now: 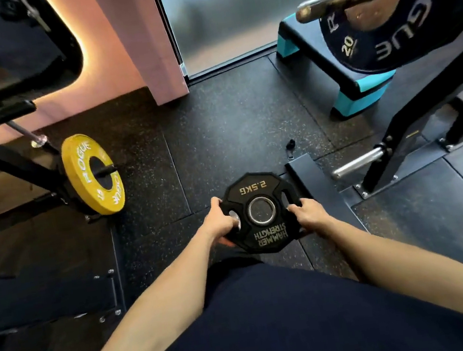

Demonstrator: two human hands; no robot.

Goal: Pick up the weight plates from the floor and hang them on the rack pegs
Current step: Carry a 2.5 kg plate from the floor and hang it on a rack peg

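Plate: black plate (260, 212) held low above the floor (233, 133)
Hands: left hand (218, 222) and right hand (309, 214) grip its edges
Risk: it may slip; the peg (357, 163) looks offset right

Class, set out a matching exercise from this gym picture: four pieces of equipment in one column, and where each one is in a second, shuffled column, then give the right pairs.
Column 1
1. black 2.5 kg plate
2. yellow plate
3. large 20 plate
4. bare chrome peg

Column 2
A. on a barbell sleeve, upper right
B. held between left hand and right hand
C. low on the right rack, carrying nothing
D. hung on a low peg of the left rack

Pairs: 1-B, 2-D, 3-A, 4-C
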